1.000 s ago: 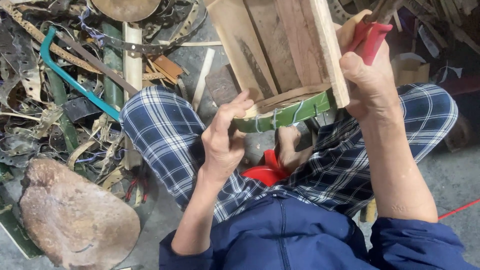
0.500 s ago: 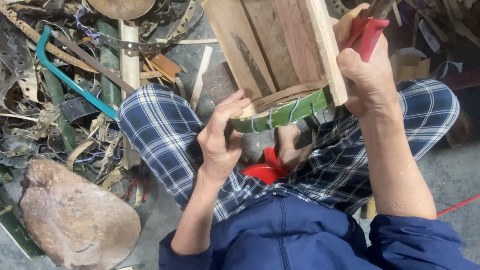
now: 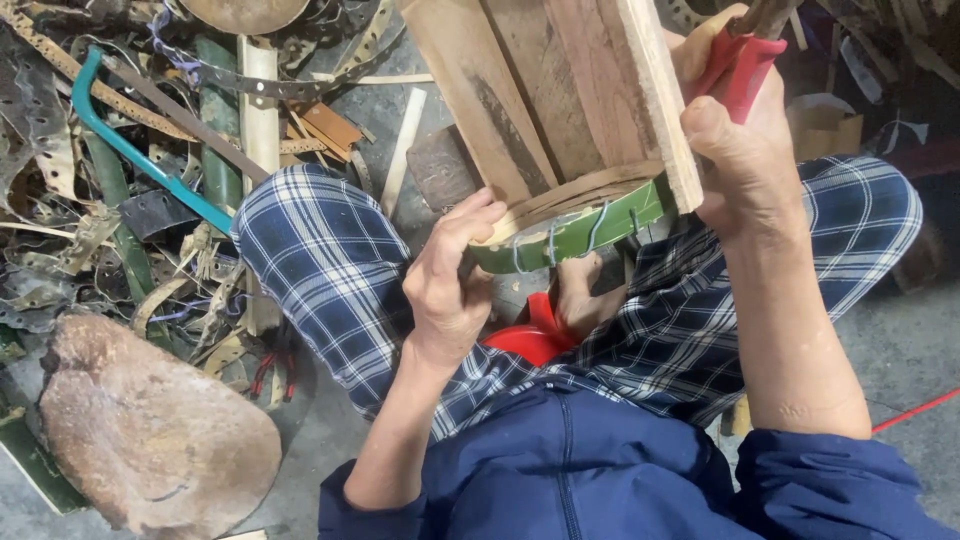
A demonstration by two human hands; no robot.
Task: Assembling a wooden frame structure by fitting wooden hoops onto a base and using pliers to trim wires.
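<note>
1. The person is sitting low over a grey concrete floor (image 3: 900, 350), knees spread in blue checked trousers (image 3: 320, 260).
2. A wooden barrel (image 3: 545, 110) made of upright slats is resting between the knees, tilted away from the camera, with a green bamboo band (image 3: 575, 235) running around its near end and thin wire looping over the band.
3. The left hand (image 3: 450, 285) is gripping the near rim, thumb and fingers closing on the band's left end.
4. The right hand (image 3: 745, 160) is pressing against the right side of the barrel, fingers wrapping tightly around the red handles of a pair of pliers (image 3: 735, 65); the tool's tip is running out of view at the top edge.
5. A red object (image 3: 530, 335) is lying on the floor between the legs, partly hidden.
6. To the left, the floor is lying buried under scrap: metal strips, bamboo offcuts and a teal hacksaw (image 3: 140, 150).
7. A large brown stone (image 3: 150, 435) is sitting at the lower left, well apart from the barrel.
</note>
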